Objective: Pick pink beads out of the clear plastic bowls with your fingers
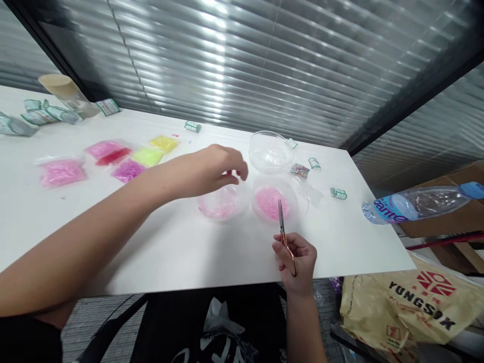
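Okay, my right hand point(298, 257) grips scissors point(282, 233); left hand point(218, 169) curled narrow, can't tell if holding anything. I'd keep blades point(281, 213) over bowl point(293, 202), mid-frame.

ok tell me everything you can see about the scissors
The scissors have slim dark-silver blades and coppery, metallic-looking handles. The blades look shut or nearly so, tips pointing forward. The right hand grips the handles; in view, the blades overlap the pink pieces in the clear bowl ahead, though contact cannot be told.
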Demonstrator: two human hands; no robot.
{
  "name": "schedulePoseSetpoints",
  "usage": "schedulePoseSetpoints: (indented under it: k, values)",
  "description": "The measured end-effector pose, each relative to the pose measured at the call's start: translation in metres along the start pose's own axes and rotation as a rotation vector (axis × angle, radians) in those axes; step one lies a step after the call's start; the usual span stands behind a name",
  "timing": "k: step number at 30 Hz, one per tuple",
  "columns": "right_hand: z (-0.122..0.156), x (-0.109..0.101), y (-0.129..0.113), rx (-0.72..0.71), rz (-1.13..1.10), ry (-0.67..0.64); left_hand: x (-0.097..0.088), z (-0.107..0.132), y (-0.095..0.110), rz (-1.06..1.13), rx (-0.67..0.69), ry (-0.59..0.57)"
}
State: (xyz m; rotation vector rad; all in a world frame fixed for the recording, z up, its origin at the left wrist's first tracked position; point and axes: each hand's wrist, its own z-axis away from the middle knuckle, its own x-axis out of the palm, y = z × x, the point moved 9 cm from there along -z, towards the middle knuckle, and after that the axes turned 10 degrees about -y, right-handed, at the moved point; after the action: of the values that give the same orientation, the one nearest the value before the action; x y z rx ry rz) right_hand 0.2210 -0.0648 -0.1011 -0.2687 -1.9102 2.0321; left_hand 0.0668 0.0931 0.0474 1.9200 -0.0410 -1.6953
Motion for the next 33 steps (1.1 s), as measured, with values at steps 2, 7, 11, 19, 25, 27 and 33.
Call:
schedulePoseSetpoints:
  k: [2, 7, 11, 19, 25, 27, 33]
  values:
    - [0.0, -0.002, 0.002, 0.01, -0.009, 0.024, 0.019, 0.0, -0.02, -0.014, -0.12, -0.176]
    - [0.001, -0.005, 0.003, 0.008, -0.031, 0.048, 0.063, 0.001, -0.034, 0.009, -0.202, -0.426]
    - [0.0, -0.005, 0.004, 0.004, -0.055, 0.051, 0.076, 0.001, -0.032, 0.012, -0.226, -0.493]
    - [0.0, -0.003, 0.004, 0.0, -0.096, 0.039, 0.072, 0.004, -0.039, 0.015, -0.29, -0.504]
    - [0.0, -0.004, 0.003, 0.005, -0.098, 0.051, 0.073, 0.0, -0.039, -0.012, -0.28, -0.476]
    - [0.0, -0.004, 0.004, 0.014, -0.089, 0.049, 0.076, 0.001, -0.041, 0.004, -0.302, -0.516]
    - [-0.001, -0.001, 0.005, 0.005, -0.092, 0.025, 0.073, 0.001, -0.04, 0.009, -0.331, -0.541]
